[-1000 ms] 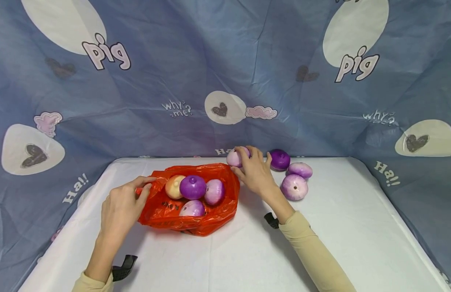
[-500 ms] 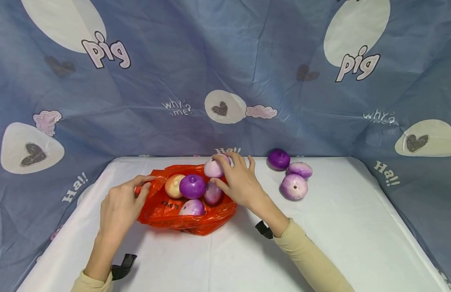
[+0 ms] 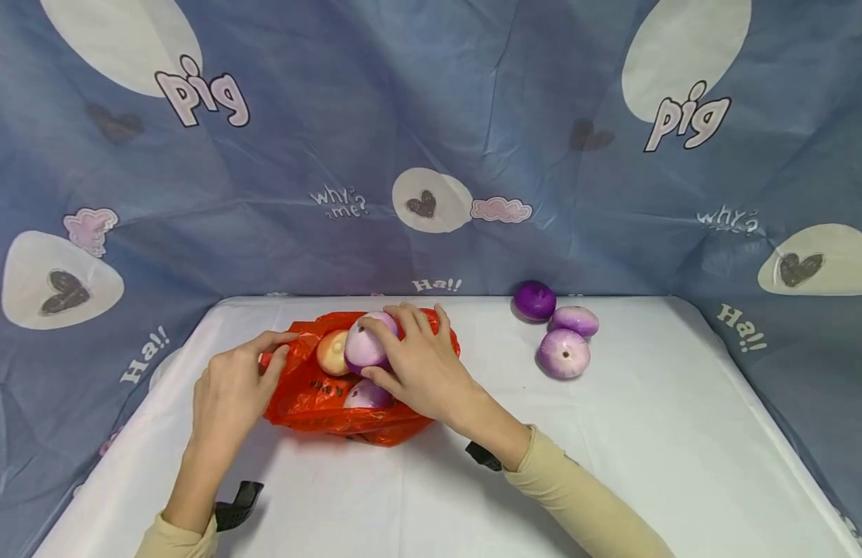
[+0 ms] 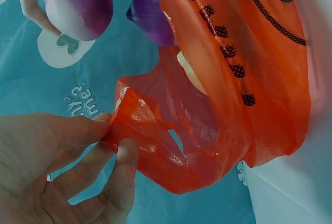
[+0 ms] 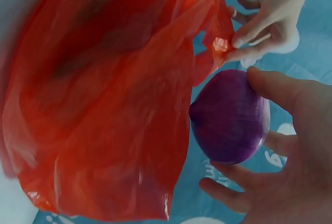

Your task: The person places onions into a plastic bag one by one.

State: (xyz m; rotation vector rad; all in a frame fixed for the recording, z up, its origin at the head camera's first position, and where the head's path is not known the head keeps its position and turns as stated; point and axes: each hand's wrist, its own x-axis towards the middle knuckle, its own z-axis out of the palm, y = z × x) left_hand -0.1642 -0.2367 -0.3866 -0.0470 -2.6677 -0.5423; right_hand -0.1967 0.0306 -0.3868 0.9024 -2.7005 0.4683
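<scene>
One onion (image 3: 368,341), probably firm and slick, is over the red bag (image 3: 312,421), pinched by your half-curled right hand (image 3: 427,370); grip its widest part. Your left hand (image 3: 232,387) pinches the rim, soft and likely easily torn.

Bare left hand (image 3: 229,395) pinches left edge of red plastic bag (image 3: 312,422); bare right hand (image 3: 427,372) above it, fingers (image 5: 228,195) curled in grip.

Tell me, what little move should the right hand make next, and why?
Probably lower the pale purple onion into the red bag: the right fingers hold it over the opening, the left fingers pinch the bag, and other onions lie inside.
</scene>
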